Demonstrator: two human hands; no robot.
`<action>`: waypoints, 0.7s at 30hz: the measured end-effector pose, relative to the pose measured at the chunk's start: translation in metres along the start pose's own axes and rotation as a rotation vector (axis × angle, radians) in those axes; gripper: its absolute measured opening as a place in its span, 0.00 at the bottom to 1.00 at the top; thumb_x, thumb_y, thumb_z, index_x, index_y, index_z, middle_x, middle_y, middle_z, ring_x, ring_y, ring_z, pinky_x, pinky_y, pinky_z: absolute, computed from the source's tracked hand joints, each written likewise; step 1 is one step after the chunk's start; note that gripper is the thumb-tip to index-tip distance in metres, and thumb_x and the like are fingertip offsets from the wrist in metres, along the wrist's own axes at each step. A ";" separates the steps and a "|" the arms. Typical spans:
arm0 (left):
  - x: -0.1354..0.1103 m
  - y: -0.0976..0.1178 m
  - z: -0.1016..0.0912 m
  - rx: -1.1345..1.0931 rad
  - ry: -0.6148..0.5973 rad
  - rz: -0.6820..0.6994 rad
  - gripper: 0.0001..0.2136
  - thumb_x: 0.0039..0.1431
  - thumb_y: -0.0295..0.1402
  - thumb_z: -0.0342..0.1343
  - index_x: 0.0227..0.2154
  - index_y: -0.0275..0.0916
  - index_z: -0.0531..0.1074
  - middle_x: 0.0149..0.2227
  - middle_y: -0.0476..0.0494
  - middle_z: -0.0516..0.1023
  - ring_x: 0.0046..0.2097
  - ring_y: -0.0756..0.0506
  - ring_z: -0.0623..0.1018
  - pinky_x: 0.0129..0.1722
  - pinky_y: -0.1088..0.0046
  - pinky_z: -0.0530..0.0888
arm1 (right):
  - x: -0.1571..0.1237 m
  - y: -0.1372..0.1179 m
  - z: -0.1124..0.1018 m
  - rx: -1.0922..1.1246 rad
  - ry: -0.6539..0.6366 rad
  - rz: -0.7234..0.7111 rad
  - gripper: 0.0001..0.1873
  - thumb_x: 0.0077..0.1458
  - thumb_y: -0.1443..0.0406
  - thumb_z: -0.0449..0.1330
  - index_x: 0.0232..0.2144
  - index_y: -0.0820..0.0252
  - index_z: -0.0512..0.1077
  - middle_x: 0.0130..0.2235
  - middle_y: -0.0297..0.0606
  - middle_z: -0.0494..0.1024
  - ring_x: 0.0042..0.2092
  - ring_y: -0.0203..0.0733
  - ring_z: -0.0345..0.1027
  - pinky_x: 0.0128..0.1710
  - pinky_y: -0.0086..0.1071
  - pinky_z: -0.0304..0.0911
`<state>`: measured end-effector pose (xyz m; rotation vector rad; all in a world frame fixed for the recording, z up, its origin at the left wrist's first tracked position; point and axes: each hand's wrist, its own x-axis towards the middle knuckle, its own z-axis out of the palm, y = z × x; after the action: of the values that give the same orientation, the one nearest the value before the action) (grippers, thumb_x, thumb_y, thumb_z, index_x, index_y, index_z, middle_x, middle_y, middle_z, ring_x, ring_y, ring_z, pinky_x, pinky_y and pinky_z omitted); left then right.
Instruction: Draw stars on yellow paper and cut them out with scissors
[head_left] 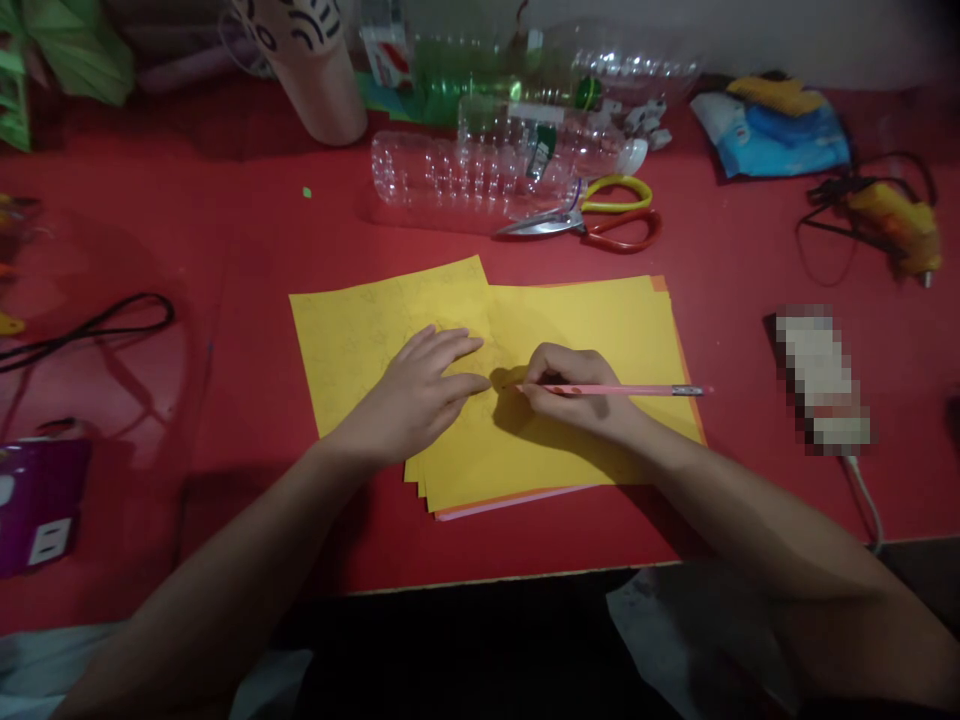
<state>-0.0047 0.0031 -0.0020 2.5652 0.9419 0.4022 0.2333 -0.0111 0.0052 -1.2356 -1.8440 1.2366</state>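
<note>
A stack of yellow paper sheets (592, 330) lies in the middle of the red table (247, 260), with one loose yellow sheet (352, 335) angled on top at the left. My left hand (420, 395) rests flat on that sheet, fingers stretched out and pointing right. My right hand (574, 390) is closed round a pink pencil (637, 390), whose tip touches the paper just beside my left fingertips. The pencil's far end points right.
Behind the paper lie clear plastic bottles (480, 175) and scissors (600, 215) with yellow and red handles. A pink tube (315, 70) stands at the back left. A yellow glue gun (896, 225) and a blue packet (772, 130) sit at the right, black cable (97, 325) at the left.
</note>
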 end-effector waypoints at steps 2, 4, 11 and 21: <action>0.000 0.000 0.000 0.008 -0.005 -0.005 0.14 0.67 0.28 0.48 0.45 0.43 0.79 0.59 0.36 0.73 0.64 0.36 0.69 0.64 0.43 0.63 | -0.001 0.000 0.000 -0.002 -0.004 -0.003 0.07 0.52 0.67 0.58 0.25 0.55 0.63 0.21 0.26 0.63 0.24 0.32 0.53 0.24 0.30 0.48; 0.000 0.000 0.000 0.012 -0.004 -0.005 0.14 0.67 0.28 0.48 0.45 0.43 0.79 0.59 0.36 0.73 0.64 0.37 0.69 0.64 0.43 0.63 | -0.002 0.000 0.000 -0.003 -0.008 0.004 0.08 0.54 0.67 0.59 0.25 0.56 0.64 0.21 0.26 0.63 0.24 0.32 0.53 0.24 0.30 0.48; 0.000 0.000 0.000 0.018 0.002 0.012 0.14 0.67 0.27 0.48 0.45 0.41 0.79 0.59 0.34 0.73 0.63 0.35 0.70 0.63 0.43 0.64 | -0.003 0.002 0.001 0.026 -0.041 -0.004 0.07 0.57 0.66 0.59 0.27 0.56 0.65 0.22 0.26 0.65 0.24 0.31 0.53 0.24 0.30 0.47; 0.000 -0.001 0.001 0.013 0.009 0.012 0.14 0.67 0.27 0.48 0.45 0.41 0.79 0.58 0.34 0.73 0.63 0.35 0.70 0.63 0.43 0.64 | -0.002 0.003 0.003 0.011 -0.005 -0.007 0.08 0.56 0.67 0.59 0.27 0.56 0.65 0.21 0.25 0.64 0.23 0.31 0.53 0.24 0.30 0.47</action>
<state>-0.0050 0.0034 -0.0029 2.5845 0.9352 0.4124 0.2325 -0.0141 0.0013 -1.2201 -1.8415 1.2459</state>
